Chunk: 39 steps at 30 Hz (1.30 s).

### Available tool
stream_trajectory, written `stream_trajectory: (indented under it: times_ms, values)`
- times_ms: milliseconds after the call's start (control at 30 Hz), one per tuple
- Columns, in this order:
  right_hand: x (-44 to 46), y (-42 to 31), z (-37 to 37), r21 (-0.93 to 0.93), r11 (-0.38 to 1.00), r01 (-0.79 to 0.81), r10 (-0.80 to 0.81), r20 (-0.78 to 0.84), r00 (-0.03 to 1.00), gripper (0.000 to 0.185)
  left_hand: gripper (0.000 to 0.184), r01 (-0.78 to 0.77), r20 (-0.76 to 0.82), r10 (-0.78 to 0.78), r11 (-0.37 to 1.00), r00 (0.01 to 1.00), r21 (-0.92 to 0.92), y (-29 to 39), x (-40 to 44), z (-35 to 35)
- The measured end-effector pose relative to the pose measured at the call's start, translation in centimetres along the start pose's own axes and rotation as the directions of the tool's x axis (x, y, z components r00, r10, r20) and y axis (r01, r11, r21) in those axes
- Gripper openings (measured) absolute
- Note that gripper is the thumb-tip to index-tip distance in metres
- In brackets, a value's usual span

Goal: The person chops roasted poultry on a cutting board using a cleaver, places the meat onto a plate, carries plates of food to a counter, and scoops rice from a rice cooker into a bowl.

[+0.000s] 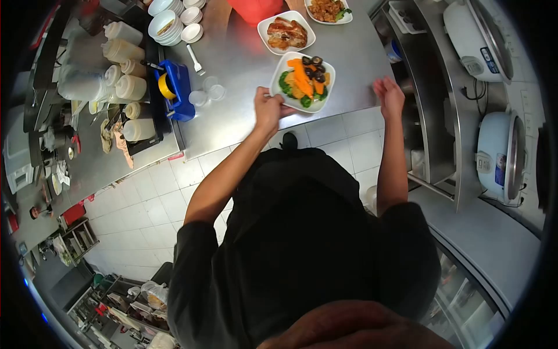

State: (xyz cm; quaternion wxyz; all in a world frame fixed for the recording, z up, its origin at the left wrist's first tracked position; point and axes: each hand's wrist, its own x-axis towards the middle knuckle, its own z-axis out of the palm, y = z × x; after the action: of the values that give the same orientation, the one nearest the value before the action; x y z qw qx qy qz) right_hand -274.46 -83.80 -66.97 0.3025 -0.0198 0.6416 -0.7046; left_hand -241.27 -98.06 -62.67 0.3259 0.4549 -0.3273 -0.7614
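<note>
A white square plate (321, 102) with broccoli, orange slices and dark mushroom pieces is at the front edge of the steel counter (232, 125). My left hand (269, 110) grips the plate's lower left side, some fingers hidden beneath it. Off to the right, by the counter's right edge, my right hand (389, 96) is held with its fingers apart and nothing in it. Behind the vegetable plate stands a white dish (286, 32) of browned sliced meat. Another white dish (329, 10) with brown food and some greens sits at the back right.
Small clear cups (216, 92) and a white brush (196, 61) lie left of the plate. Beyond are stacked bowls (165, 28), a blue container (181, 96) with yellow tape and squeeze bottles (131, 87). Rice cookers (494, 154) stand right, beside steel shelving (433, 116). A person (39, 211) is far left.
</note>
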Motion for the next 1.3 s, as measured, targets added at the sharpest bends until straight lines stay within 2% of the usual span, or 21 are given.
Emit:
stream_trajectory:
  times_ms: [200, 300, 333, 367, 433, 500, 533, 633, 700, 733, 800, 833, 900, 933, 1033, 1067, 1133, 1267, 1300]
  values:
    - [-4.0, -0.3, -5.2, -0.018, 0.998, 0.065, -0.067, -0.117, 0.991, 0.032, 0.032, 0.007, -0.008, -0.007, 0.999, 1.0, -0.045, -5.6, 4.4, 3.1]
    - [-4.3, -0.3, -4.2, -0.092, 0.993, 0.069, -0.076, -0.075, 0.994, 0.034, 0.031, -0.054, 0.012, 0.056, 0.988, 0.998, -0.142, -7.7, 5.7, 2.6]
    - [-4.2, -0.4, -3.2, -0.117, 0.989, 0.085, -0.092, -0.048, 0.995, 0.034, 0.042, 0.009, 0.041, -0.004, 0.992, 0.999, -0.127, -7.6, 5.7, 2.3]
    - [-4.1, -0.7, -2.0, -0.141, 0.984, 0.106, -0.111, -0.028, 0.993, 0.033, 0.054, 0.077, 0.077, -0.069, 0.991, 0.995, -0.112, -7.3, 5.4, 1.5]
    - [-4.5, -2.2, 2.0, -0.192, 0.968, 0.165, -0.16, 0.04, 0.986, 0.034, 0.067, 0.184, 0.036, -0.189, 0.977, 0.981, 0.104, -4.1, 2.7, 0.4]
    - [-5.1, -3.4, 6.3, -0.163, 0.954, 0.251, -0.215, 0.207, 0.954, 0.036, 0.064, 0.198, 0.091, -0.222, 0.955, 0.971, 0.221, -0.3, -0.4, -1.9]
    - [-5.8, -3.9, 8.9, -0.173, 0.945, 0.277, -0.23, 0.253, 0.94, 0.036, 0.051, 0.136, 0.176, -0.184, 0.958, 0.967, 0.251, 1.2, -1.9, -3.8]
    - [-8.6, -5.1, 16.0, -0.164, 0.921, 0.353, -0.268, 0.39, 0.881, 0.037, 0.04, -0.047, 0.334, -0.039, 0.968, 0.942, 0.245, 7.9, -7.5, -10.5]
    - [-12.2, -5.7, 20.6, -0.161, 0.902, 0.401, -0.278, 0.494, 0.824, 0.036, 0.033, -0.24, 0.238, 0.187, 0.946, 0.953, 0.217, 13.1, -11.1, -16.5]
    - [-14.6, -6.1, 23.0, -0.167, 0.888, 0.429, -0.277, 0.551, 0.787, 0.035, 0.031, -0.347, 0.113, 0.329, 0.91, 0.938, 0.227, 15.4, -12.4, -19.8]
    - [-18.5, -5.2, 27.2, -0.117, 0.868, 0.483, -0.287, 0.676, 0.679, 0.032, 0.032, -0.485, -0.138, 0.574, 0.778, 0.807, 0.399, 18.6, -13.2, -27.7]
    - [-20.9, -4.8, 29.4, -0.134, 0.846, 0.516, -0.273, 0.723, 0.635, 0.032, 0.035, -0.492, -0.224, 0.642, 0.728, 0.733, 0.478, 20.2, -13.3, -31.7]
    - [-26.2, -4.3, 33.8, -0.156, 0.799, 0.58, -0.24, 0.802, 0.547, 0.032, 0.039, -0.186, -0.36, 0.738, 0.543, 0.571, 0.819, 22.7, -12.9, -39.0]
    - [-27.6, -3.2, 35.5, -0.146, 0.83, 0.539, -0.19, 0.833, 0.519, 0.031, 0.043, -0.139, -0.301, 0.806, 0.423, 0.51, 0.896, 23.2, -11.8, -42.7]
    - [-34.4, -2.4, 40.4, -0.126, 0.815, 0.565, -0.143, 0.902, 0.407, 0.027, 0.042, -0.08, -0.124, 0.801, 0.21, 0.586, 0.974, 24.8, -8.9, -48.9]
    - [-36.3, -2.3, 41.8, -0.095, 0.814, 0.573, -0.153, 0.917, 0.369, 0.027, 0.044, -0.104, -0.049, 0.809, 0.135, 0.585, 0.985, 24.8, -7.6, -50.1]
    - [-39.5, -2.0, 44.0, -0.041, 0.816, 0.576, -0.162, 0.941, 0.298, 0.026, 0.043, -0.107, -0.002, 0.727, 0.103, 0.687, 0.989, 24.5, -4.4, -52.6]
    - [-42.9, -1.9, 45.7, -0.018, 0.764, 0.645, -0.2, 0.944, 0.262, 0.029, 0.043, -0.13, 0.057, 0.546, 0.096, 0.836, 0.987, 24.2, 0.4, -55.7]
    - [-43.4, -2.4, 45.9, -0.015, 0.754, 0.656, -0.208, 0.943, 0.261, 0.029, 0.039, -0.134, 0.052, 0.539, 0.114, 0.841, 0.984, 24.7, 0.5, -55.4]
